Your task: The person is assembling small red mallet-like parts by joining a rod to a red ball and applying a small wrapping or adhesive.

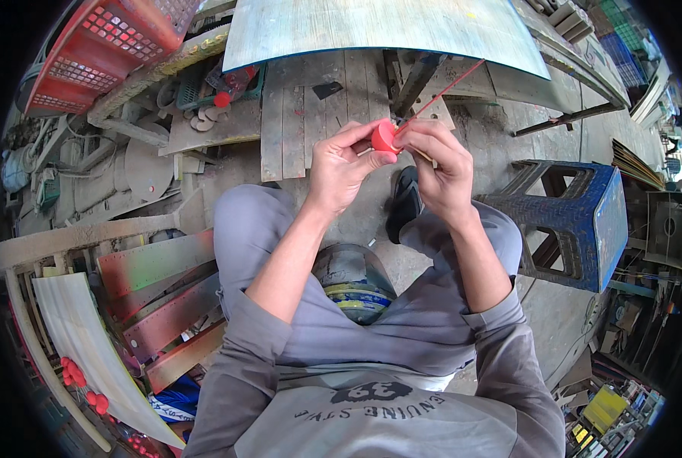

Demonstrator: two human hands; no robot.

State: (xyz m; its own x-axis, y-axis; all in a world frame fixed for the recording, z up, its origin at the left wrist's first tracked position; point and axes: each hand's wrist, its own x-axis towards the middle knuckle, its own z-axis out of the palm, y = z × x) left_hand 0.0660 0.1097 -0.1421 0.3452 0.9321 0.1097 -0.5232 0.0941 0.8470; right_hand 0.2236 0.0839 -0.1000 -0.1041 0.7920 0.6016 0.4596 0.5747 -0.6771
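Above my knees, my left hand [345, 160] pinches a small bright red rounded piece [384, 136] between thumb and fingers. My right hand [439, 156] meets it from the other side, its fingers closed round the lower end of a thin red stick [446, 91]. That stick slants up and to the right, its far end in front of the edge of the pale board. The fingers hide where stick and red piece meet, so whether they are joined cannot be told.
A pale board [379, 27] lies at the top, with wooden planks [284, 126] below it. A red plastic crate [108, 49] stands far left, a blue stool [577, 221] right. At lower left, several red pieces [74, 372] rest on a whitish curved board [89, 313].
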